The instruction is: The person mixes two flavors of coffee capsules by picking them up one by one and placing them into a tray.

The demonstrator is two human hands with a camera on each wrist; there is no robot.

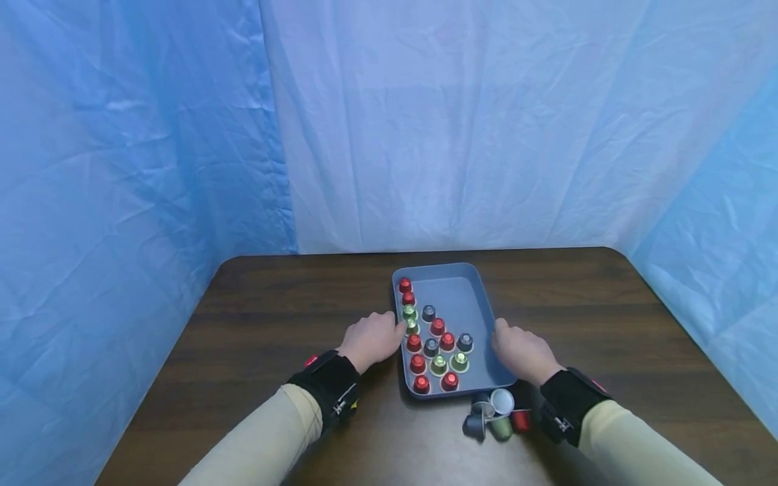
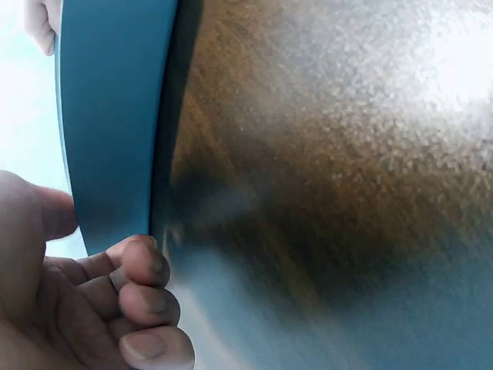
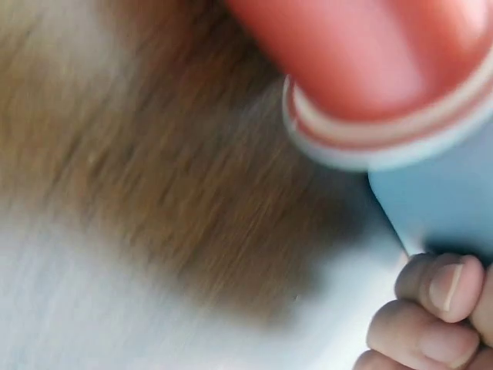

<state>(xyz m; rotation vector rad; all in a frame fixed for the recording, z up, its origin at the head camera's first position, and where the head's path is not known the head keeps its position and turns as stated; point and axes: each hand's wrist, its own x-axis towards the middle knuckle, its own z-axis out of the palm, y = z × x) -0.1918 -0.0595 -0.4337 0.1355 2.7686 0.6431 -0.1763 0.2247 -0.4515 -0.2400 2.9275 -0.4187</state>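
A shallow blue-grey tray (image 1: 468, 304) lies on the table with red, green and dark coffee capsules standing in it, rim down. My left hand (image 1: 373, 339) grips its left side; in the left wrist view the thumb is over the rim and the fingers (image 2: 146, 304) curl below the tray wall (image 2: 115, 116). On the opposite side my right hand (image 1: 525, 352) holds the right edge, its curled fingers (image 3: 439, 339) showing against the tray wall (image 3: 439, 200) in the right wrist view. A red capsule (image 3: 370, 62) looms close to that camera.
Several loose capsules lie bunched by the tray's near right corner, among them a green one (image 1: 501, 428), a red one (image 1: 521, 420) and a dark one (image 1: 474, 426). The dark wooden table (image 1: 292, 304) ends at blue-white curtains (image 1: 437, 135) behind and at both sides.
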